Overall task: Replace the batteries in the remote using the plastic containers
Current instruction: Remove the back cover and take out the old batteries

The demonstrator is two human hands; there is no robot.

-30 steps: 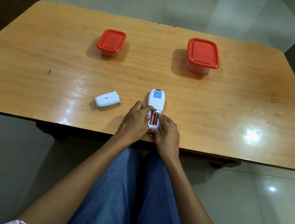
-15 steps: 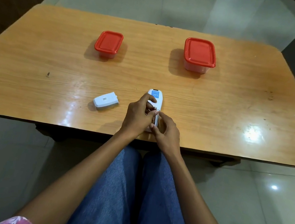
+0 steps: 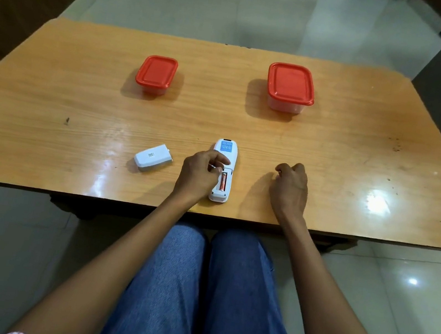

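A white remote (image 3: 226,150) lies back-up near the table's front edge with its battery bay uncovered. One orange battery (image 3: 224,182) shows in the bay. My left hand (image 3: 197,174) grips the remote's left side, with its fingertips at the top of the bay. My right hand (image 3: 290,188) rests on the table to the right of the remote, apart from it. Its fingers are curled closed, and anything inside is hidden. The white battery cover (image 3: 153,159) lies to the left of my left hand. Two red-lidded plastic containers stand further back, a small one (image 3: 157,71) on the left and a larger one (image 3: 290,84) on the right, both closed.
The wooden table (image 3: 359,166) stretches wide, with a glare patch at the right front. My legs in blue jeans are under its front edge. Beyond it is tiled floor, with a dark furniture frame at the far back and a grey cabinet at the right.
My right hand has left the remote and moved right, its fingers curled. My left hand has stayed on the remote. The battery bay shows again after being covered by both hands.
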